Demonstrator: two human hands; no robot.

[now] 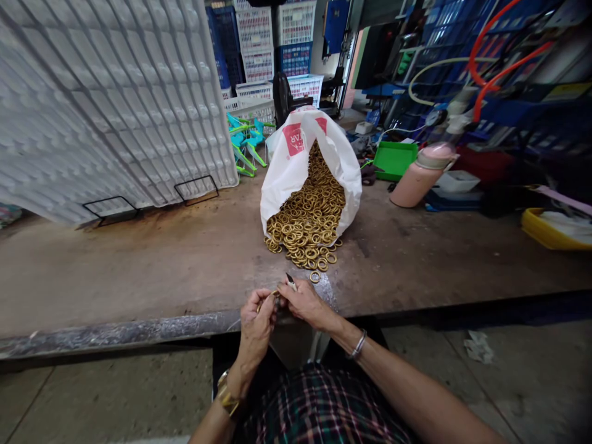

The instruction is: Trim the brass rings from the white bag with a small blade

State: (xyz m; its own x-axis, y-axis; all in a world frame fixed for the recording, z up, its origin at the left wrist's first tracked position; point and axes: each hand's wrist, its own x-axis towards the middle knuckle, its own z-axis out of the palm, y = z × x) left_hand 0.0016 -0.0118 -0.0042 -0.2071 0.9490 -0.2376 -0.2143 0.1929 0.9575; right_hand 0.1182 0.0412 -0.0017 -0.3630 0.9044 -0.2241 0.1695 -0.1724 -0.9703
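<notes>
At the table's front edge my two hands meet close together. My left hand is closed on a brass-coloured ring, mostly covered by the fingers. Gripped in my right hand is a small knife with a dark pointed tip and a pale handle; its fingertips touch the ring too. Just beyond, a white plastic bag with red print lies open towards me. A heap of brass-coloured rings spills from its mouth, and one loose ring lies nearest my right hand.
Stacked white ribbed trays stand at the left on black wire supports. Turquoise-and-green clips sit behind the bag. To the right are a pink bottle, a green tray and a yellow container. Orange hoses hang above.
</notes>
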